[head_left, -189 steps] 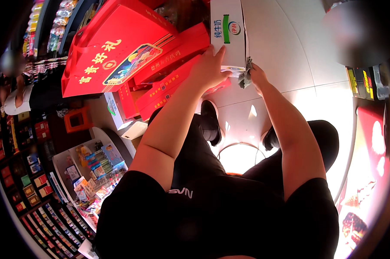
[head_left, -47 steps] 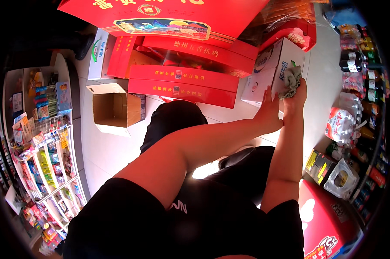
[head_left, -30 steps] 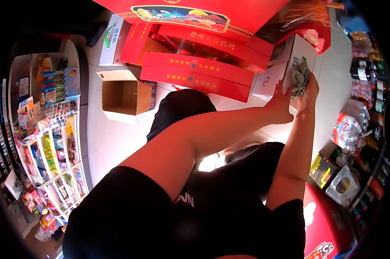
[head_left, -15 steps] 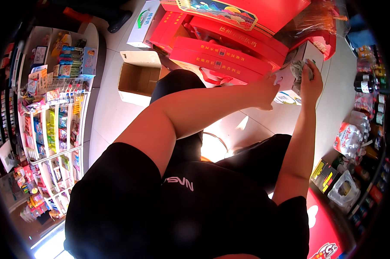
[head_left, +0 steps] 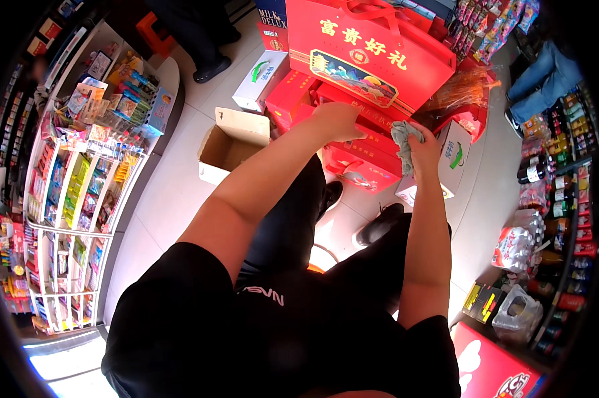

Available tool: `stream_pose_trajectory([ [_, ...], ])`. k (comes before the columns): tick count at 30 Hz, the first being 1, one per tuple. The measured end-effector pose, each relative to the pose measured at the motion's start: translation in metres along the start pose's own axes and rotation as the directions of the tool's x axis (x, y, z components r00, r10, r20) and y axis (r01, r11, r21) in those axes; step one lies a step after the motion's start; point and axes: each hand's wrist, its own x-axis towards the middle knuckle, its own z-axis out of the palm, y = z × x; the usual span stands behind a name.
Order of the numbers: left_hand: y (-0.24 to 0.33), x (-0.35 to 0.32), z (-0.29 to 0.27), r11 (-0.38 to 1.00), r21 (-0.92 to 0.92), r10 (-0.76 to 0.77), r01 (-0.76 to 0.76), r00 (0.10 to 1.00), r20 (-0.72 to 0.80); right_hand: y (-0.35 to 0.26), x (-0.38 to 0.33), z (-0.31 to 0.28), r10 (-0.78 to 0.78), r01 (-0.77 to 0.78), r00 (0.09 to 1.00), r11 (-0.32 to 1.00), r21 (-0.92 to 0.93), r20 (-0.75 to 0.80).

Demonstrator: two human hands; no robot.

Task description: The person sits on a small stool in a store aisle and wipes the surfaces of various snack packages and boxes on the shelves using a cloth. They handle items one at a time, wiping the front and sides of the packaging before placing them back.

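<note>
My right hand (head_left: 427, 151) is closed around a crumpled grey-green cloth (head_left: 405, 141), held beside a stack of red gift boxes (head_left: 372, 151). Just beyond that hand stands a white carton (head_left: 455, 156) with a green mark. My left hand (head_left: 339, 122) is over the red boxes, thumb and fingers apart with nothing visible between them. Whether it touches the box surface I cannot tell. Behind both hands rises a large red gift box (head_left: 372, 56) with red ribbon handles and a colourful landscape panel.
An open cardboard box (head_left: 236, 146) sits on the tiled floor at left, near another white carton (head_left: 261, 81). A curved snack shelf (head_left: 80, 199) lines the left side. Bottle packs (head_left: 520, 242) and drink shelves line the right. Another person's dark shoe (head_left: 212, 69) shows at far left.
My left hand has moved left, away from the white carton, to over the red boxes. My right hand, still with the cloth, has come off the carton toward the boxes. The view has shifted.
</note>
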Motion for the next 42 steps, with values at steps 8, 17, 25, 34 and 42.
stream_pose_trajectory([
  [8,-0.002,-0.012,-0.034,0.977,-0.107,-0.195,0.183,0.975,-0.109,0.046,0.042,-0.015,0.182,-0.090,0.950,0.937,0.338,-0.253],
  [17,-0.064,0.061,0.021,0.136,-0.988,-0.447,-0.074,0.885,-0.128,0.001,0.043,0.017,-0.336,0.261,0.926,0.900,-0.349,-0.174],
  [25,-0.116,0.101,0.049,-0.476,-0.865,-0.531,-0.162,0.836,0.135,-0.001,0.063,0.114,-0.564,0.577,0.792,0.563,-0.591,0.236],
  [34,-0.130,0.094,0.020,-0.534,-0.837,-0.577,-0.122,0.776,0.255,-0.093,0.167,0.259,-0.817,0.810,0.228,-0.144,-0.569,0.530],
  [42,-0.146,0.096,0.011,-0.529,-0.834,-0.660,-0.160,0.695,0.286,-0.048,0.210,0.305,-0.645,0.724,0.167,-0.433,-0.537,0.746],
])
